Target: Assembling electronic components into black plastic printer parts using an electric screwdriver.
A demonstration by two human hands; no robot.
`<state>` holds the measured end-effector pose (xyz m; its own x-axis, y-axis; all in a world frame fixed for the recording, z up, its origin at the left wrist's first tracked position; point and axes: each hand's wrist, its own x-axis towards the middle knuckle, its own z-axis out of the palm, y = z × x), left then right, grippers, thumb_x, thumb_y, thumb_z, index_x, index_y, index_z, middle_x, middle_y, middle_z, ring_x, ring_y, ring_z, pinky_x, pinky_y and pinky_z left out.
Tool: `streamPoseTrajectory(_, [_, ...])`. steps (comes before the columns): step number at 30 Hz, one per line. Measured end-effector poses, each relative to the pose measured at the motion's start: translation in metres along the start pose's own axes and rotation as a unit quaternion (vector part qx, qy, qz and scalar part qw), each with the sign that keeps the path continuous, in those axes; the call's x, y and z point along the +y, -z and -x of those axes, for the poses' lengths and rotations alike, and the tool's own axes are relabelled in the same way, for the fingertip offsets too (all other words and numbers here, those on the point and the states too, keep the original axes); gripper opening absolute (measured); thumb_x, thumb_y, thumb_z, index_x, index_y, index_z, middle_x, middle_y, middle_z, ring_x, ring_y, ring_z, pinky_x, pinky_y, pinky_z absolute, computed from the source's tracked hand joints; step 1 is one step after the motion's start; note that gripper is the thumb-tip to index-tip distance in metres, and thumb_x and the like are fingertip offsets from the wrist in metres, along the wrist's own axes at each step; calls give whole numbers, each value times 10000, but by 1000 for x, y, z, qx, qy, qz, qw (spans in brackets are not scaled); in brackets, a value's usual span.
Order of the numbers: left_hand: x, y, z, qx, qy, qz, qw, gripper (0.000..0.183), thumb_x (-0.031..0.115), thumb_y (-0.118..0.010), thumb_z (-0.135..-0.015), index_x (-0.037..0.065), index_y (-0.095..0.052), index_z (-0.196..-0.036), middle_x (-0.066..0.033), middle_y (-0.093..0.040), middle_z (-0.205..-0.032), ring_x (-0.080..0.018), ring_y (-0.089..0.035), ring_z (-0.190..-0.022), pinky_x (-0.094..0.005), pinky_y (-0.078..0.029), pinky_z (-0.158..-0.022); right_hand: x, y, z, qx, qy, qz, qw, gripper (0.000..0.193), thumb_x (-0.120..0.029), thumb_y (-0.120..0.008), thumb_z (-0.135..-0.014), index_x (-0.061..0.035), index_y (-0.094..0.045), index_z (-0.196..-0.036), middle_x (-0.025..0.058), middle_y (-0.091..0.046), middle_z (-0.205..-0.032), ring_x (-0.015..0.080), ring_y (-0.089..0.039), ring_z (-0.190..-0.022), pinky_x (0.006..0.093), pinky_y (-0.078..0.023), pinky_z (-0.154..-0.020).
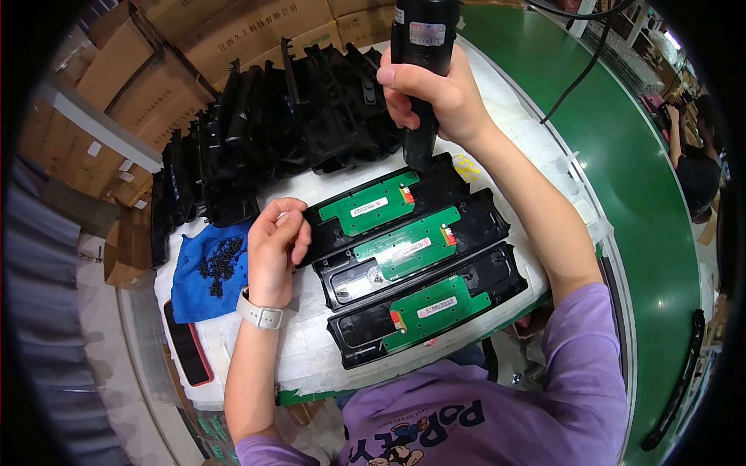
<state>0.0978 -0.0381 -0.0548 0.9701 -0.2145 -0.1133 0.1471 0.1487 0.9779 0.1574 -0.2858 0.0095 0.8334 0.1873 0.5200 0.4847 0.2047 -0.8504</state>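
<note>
Three long black plastic panels lie side by side, each with a green circuit board; I see the far panel (443,185), the middle panel (483,219) and the near panel (497,272). My right hand (447,97) is wrapped round a black electric screwdriver (422,58), held upright. Its lower end meets the far panel, right of that panel's circuit board (353,219); the bit itself is hidden. At the left end of the same panel is my left hand (273,241), fingers curled and thumb pressed against them. Whatever they pinch is too small to make out.
Small black screws (221,268) are heaped on a blue cloth (189,291) at the left. A phone (186,346) lies nearer me. Black plastic housings (311,109) crowd the back, before cardboard cartons (256,39). Right of the white work surface runs a green table (637,256); a person (691,163) sits beyond.
</note>
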Motion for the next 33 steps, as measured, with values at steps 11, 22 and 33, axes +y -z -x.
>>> streamPoseTrajectory(11, [1,-4,11,12,-43,-39,998,80,71,-618,-839,2,-577,-845,-82,-639,-728,-40,-438,-455,-150,-323,-428,-25,-21,19,-3,14,-140,990,251,-261,-527,-829,-23,-501,-904,17,-434,-558,115,-420,-414,282,-396,-459])
streamPoseTrajectory(22, [4,-25,30,-59,-65,-20,996,113,79,-641,-826,-17,-588,-800,-60,-606,-682,-35,-464,-496,-151,-360,-464,-53,-50,34,12,63,-303,951,375,-395,-529,-834,-52,-546,-984,56,-512,-609,181,-485,-445,376,-458,-535])
streamPoseTrajectory(33, [-1,-22,29,-94,-24,12,995,98,69,-645,-819,-12,-589,-819,-66,-622,-703,-34,-477,-502,-147,-372,-466,-61,-63,40,88,-24,-369,925,364,-375,-527,-838,-41,-537,-982,67,-514,-597,189,-489,-448,376,-461,-536])
